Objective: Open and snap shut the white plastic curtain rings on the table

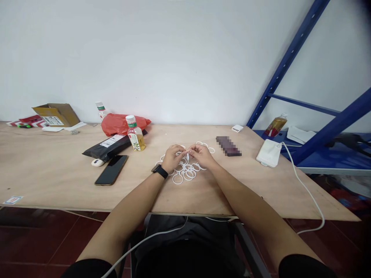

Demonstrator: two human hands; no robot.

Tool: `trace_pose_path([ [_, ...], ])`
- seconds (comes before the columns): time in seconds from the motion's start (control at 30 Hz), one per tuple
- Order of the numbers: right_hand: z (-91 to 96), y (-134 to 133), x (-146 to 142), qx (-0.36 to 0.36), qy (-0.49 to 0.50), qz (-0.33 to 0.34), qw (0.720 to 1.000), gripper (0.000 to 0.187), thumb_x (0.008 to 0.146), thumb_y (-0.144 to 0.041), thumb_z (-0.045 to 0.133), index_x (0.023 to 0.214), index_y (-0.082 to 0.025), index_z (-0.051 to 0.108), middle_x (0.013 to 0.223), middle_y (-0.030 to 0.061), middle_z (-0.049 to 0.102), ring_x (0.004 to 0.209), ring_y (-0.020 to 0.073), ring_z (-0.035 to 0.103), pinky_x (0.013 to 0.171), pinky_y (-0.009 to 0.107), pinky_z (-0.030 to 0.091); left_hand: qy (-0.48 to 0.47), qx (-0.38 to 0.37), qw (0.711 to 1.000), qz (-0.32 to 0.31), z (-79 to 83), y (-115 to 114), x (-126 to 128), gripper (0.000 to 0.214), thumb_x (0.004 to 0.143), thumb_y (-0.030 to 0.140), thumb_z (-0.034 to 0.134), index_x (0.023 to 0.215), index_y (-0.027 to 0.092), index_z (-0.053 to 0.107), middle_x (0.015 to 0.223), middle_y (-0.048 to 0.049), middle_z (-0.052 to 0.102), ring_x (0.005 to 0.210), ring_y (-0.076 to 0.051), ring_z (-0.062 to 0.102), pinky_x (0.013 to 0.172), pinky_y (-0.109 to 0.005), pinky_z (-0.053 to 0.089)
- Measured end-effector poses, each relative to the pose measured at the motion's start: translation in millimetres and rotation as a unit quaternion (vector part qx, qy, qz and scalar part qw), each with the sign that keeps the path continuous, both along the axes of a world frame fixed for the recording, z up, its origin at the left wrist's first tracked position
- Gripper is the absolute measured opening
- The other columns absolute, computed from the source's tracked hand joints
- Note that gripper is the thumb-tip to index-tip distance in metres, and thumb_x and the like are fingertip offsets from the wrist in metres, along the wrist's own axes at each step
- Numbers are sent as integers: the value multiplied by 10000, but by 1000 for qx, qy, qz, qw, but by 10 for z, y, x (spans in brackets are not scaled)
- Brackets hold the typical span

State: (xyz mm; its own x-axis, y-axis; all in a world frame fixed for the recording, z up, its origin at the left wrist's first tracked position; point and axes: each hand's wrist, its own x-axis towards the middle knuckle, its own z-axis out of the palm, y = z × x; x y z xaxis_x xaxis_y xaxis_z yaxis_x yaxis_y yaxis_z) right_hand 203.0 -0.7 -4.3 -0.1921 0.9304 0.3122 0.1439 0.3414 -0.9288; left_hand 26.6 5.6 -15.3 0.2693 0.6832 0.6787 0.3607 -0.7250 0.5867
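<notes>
Several white rings with small tabs, like curtain rings (177, 178), lie in a loose pile on the wooden table (72, 154). Above the pile my left hand (173, 157), with a dark watch (160, 170) on its wrist, is closed in a pinch. Its fingertips meet those of my right hand (201, 154), which is pinched as well. Between the fingertips is a small white piece (187, 156), seemingly part of one of these rings; fingers partly hide it. More rings show behind my right hand.
Left of my hands are a phone (111, 170), a white earbud case (97, 162), a black parcel (106, 146), a drink bottle (135, 135) and a red bag (113, 124). To the right are a pixelated object (228, 146), a white power bank (268, 153) with cable, and a blue rack (286, 61).
</notes>
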Motion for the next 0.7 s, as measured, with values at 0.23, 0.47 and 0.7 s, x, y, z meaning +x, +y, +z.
trace_pose_path([
  [0.23, 35, 80, 289, 115, -271, -213, 932, 146, 826, -320, 584, 835, -215, 686, 810, 28, 719, 735, 167, 631, 674, 267, 441, 63, -1, 996, 63, -56, 16, -15, 121, 876, 298, 615, 923, 212, 685, 944, -43, 708, 920, -196, 626, 884, -382, 471],
  [0.47, 86, 132, 471, 92, -311, -211, 922, 166, 799, -304, 597, 871, -224, 722, 761, 15, 717, 688, 157, 617, 624, 246, 410, 83, -1, 994, 68, -55, 19, -20, 126, 875, 303, 603, 907, 215, 687, 954, -47, 708, 930, -205, 623, 890, -389, 465],
  [0.7, 196, 0, 520, -58, -319, 73, 943, 109, 617, -303, 727, 650, -199, 727, 560, -11, 659, 502, 133, 570, 449, 219, 365, 81, -9, 994, 74, -93, 40, -21, 136, 871, 317, 607, 896, 212, 690, 937, -46, 706, 932, -210, 620, 898, -398, 461],
])
